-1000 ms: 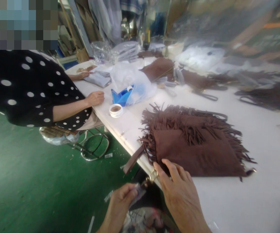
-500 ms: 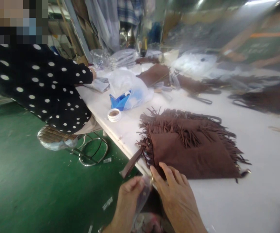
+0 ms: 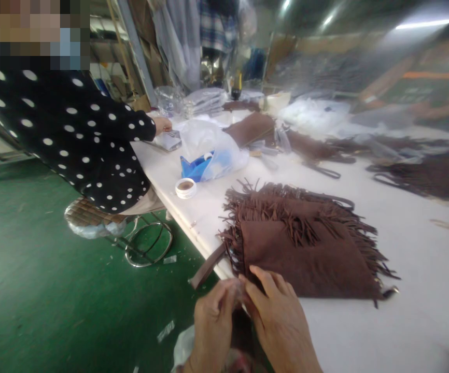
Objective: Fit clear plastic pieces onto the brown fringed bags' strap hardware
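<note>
I have raised the left hand (image 3: 214, 318) to the near-left corner of the brown fringed bag (image 3: 306, 259); its grip pinches what looks like clear film (image 3: 237, 289). There it meets the right hand (image 3: 277, 313), whose grip I cannot judge. The bag lies on the bench (image 3: 359, 331); both hands now seem busy at 1 spot.

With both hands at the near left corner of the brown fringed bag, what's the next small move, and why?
I'd probably ease the left hand slightly back, with the right hand steadying the brown fringed bag: the hands meet at the white tabletop's edge, mostly hiding what lies between them, and right fingers overlap the bag's corner.
</note>
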`<action>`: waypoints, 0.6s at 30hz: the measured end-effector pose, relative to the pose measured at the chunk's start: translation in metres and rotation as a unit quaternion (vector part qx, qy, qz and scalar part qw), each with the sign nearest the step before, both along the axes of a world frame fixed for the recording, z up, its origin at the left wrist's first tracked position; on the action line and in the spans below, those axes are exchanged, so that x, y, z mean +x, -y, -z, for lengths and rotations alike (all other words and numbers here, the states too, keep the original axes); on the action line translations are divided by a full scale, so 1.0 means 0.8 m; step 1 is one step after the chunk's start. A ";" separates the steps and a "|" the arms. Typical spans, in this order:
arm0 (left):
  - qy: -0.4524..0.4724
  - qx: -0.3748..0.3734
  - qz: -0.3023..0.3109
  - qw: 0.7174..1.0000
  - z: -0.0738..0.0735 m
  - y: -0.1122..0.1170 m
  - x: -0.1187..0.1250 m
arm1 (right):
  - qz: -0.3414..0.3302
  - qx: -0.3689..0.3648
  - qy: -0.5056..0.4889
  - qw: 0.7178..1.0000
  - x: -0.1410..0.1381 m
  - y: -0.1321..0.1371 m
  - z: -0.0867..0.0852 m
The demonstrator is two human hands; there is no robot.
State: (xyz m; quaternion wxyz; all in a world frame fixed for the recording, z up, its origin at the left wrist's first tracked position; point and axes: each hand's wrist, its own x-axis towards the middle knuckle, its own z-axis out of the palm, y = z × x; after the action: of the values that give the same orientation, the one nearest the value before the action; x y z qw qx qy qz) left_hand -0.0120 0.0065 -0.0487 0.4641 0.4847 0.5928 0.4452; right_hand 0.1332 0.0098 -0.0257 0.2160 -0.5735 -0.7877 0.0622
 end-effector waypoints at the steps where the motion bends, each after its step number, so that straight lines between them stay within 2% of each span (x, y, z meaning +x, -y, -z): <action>1: -0.015 0.004 0.014 1.000 -0.001 -0.002 -0.001 | 0.006 0.001 -0.012 1.000 0.000 -0.002 0.001; 4: -0.005 -0.022 0.018 1.000 0.004 -0.007 0.000 | 0.017 0.000 -0.064 0.998 -0.002 -0.006 0.001; 7: 0.097 -0.075 0.009 0.992 0.006 -0.008 -0.001 | 0.013 0.000 -0.091 0.996 -0.005 -0.009 -0.003; 9: 0.170 -0.101 0.011 0.980 0.000 -0.006 -0.005 | 0.014 -0.003 -0.089 0.996 -0.007 -0.010 -0.005; 12: 0.227 -0.141 0.006 0.964 -0.013 0.002 -0.018 | 0.021 -0.012 -0.080 0.996 -0.010 -0.009 -0.005; 15: 0.302 -0.202 0.031 0.931 -0.014 0.008 -0.029 | 0.028 -0.018 -0.070 0.997 -0.013 -0.010 -0.003; 18: 0.369 -0.233 0.055 0.898 -0.003 0.008 -0.031 | 0.039 -0.014 -0.053 0.998 -0.014 -0.012 -0.002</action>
State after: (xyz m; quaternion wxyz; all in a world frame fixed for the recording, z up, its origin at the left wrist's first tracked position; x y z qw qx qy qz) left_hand -0.0370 -0.0001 -0.0464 0.7733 0.1956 0.4376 0.4150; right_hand 0.1224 0.0196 -0.0239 0.2514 -0.6025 -0.7515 0.0948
